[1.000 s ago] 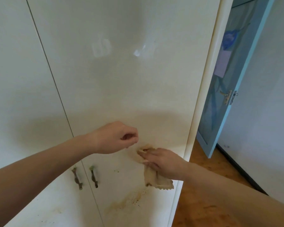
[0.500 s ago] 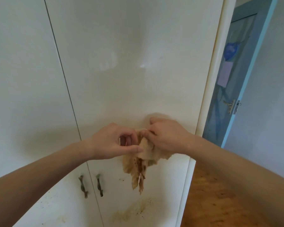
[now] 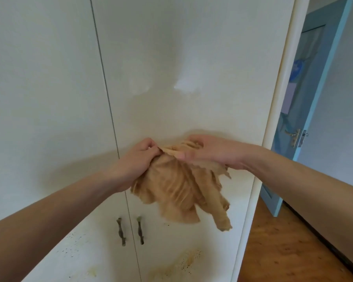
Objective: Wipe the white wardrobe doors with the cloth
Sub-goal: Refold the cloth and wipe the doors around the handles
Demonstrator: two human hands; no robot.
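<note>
Cloth (image 3: 179, 188) now spread wider, left hand (image 3: 138, 159) and right hand (image 3: 210, 152) both gripping its top edge

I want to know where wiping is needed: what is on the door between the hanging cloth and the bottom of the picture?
In the head view, below the cloth the right wardrobe door carries a brownish stain with dark specks; the door handle sits lower left.

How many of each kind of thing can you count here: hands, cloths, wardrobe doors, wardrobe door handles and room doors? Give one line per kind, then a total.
Hands: 2, left hand and right hand
Cloth: 1
Wardrobe doors: 2
Wardrobe handles: 2
Blue room door: 1
Total: 8
</note>
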